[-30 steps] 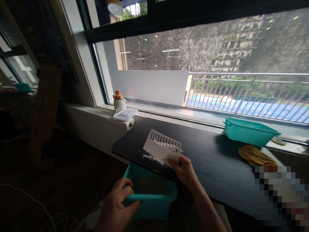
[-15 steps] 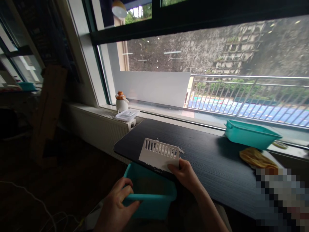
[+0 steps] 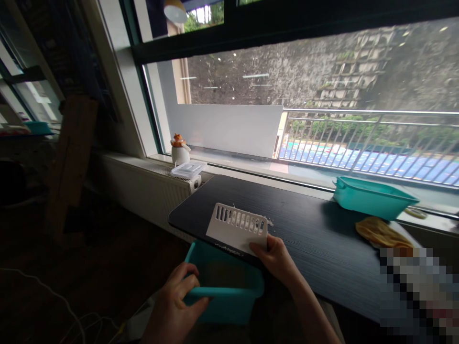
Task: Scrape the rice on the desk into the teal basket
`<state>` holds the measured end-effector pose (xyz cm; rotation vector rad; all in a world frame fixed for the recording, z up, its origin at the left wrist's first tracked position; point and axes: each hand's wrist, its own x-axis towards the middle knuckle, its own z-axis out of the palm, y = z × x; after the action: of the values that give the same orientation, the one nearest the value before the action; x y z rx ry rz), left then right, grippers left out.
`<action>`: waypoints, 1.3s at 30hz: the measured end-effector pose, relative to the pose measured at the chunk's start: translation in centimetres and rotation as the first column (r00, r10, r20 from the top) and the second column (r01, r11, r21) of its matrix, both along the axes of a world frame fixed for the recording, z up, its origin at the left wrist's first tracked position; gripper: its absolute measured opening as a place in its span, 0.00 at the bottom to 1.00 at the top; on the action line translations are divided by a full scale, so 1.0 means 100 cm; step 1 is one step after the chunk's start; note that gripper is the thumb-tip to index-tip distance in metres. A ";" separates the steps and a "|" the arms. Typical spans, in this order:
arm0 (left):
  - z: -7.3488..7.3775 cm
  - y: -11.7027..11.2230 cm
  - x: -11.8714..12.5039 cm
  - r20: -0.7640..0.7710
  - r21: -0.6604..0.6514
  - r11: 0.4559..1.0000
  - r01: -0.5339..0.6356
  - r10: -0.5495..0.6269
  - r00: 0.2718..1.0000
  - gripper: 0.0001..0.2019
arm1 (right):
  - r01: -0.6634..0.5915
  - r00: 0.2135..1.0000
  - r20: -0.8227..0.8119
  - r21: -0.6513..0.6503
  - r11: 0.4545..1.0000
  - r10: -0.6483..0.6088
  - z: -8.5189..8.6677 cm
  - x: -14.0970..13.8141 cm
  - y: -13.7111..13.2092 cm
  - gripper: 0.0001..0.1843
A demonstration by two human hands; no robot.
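My right hand (image 3: 274, 258) is closed on the corner of a white slotted plastic scraper (image 3: 234, 229), which stands on its edge at the near rim of the dark tabletop (image 3: 304, 229). A few white grains (image 3: 268, 222) cling near the scraper's slots. My left hand (image 3: 175, 296) grips the left rim of a teal plastic bin (image 3: 229, 291), held just below the table's edge under the scraper. The bin's inside looks dark.
A second teal bin (image 3: 371, 197) and a yellow cloth (image 3: 380, 232) lie at the table's right. A small white jar with an orange top (image 3: 179, 149) and a clear lidded box (image 3: 189, 169) sit on the radiator by the window. The floor at left is dark, with cables.
The scraper has swept toward me to the table's near edge, and the patch of white grains that lay on the table beside it is gone from view. My left hand kept the bin still.
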<state>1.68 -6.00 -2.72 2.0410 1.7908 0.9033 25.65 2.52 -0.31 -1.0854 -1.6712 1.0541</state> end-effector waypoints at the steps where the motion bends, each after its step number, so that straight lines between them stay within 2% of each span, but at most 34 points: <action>1: 0.000 0.000 0.000 0.001 -0.001 1.000 0.000 0.000 1.000 0.08 | 0.035 0.999 0.003 0.006 0.999 -0.035 -0.001 0.000 0.000 0.14; 5: 0.000 0.000 -0.001 -0.007 0.013 1.000 0.001 -0.001 1.000 0.07 | 0.085 0.996 0.023 0.025 0.996 -0.086 -0.002 0.000 0.000 0.14; 14: -0.007 0.001 -0.002 0.000 0.045 0.999 0.003 -0.003 1.000 0.06 | -0.030 0.998 0.058 0.003 1.000 0.030 0.004 0.001 -0.017 0.12; 16: -0.007 0.001 -0.001 -0.003 0.056 0.998 0.007 -0.007 1.000 0.06 | 0.008 0.999 0.047 0.012 1.000 -0.008 0.002 0.005 -0.017 0.12; 20: -0.007 0.000 0.000 -0.008 0.070 0.997 0.010 -0.010 1.000 0.06 | 0.196 0.980 0.014 0.025 0.980 -0.197 -0.005 0.015 -0.009 0.14; 22: -0.007 0.000 0.001 -0.005 0.070 0.998 0.010 -0.010 1.000 0.07 | 0.235 0.972 0.019 0.015 0.972 -0.235 -0.007 0.018 -0.005 0.14; 33: -0.006 0.001 0.005 -0.024 0.078 0.997 0.019 -0.017 1.000 0.07 | 0.191 0.980 0.054 0.014 0.981 -0.192 -0.007 0.015 -0.006 0.14; 39: -0.006 0.002 0.006 -0.030 0.076 0.997 0.016 -0.014 0.999 0.08 | 0.249 0.968 0.040 0.014 0.968 -0.250 -0.011 0.015 -0.004 0.15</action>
<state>2.29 -5.83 -3.32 2.1222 1.7795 0.9553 27.19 2.15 -1.38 -1.2816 -1.5217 0.8662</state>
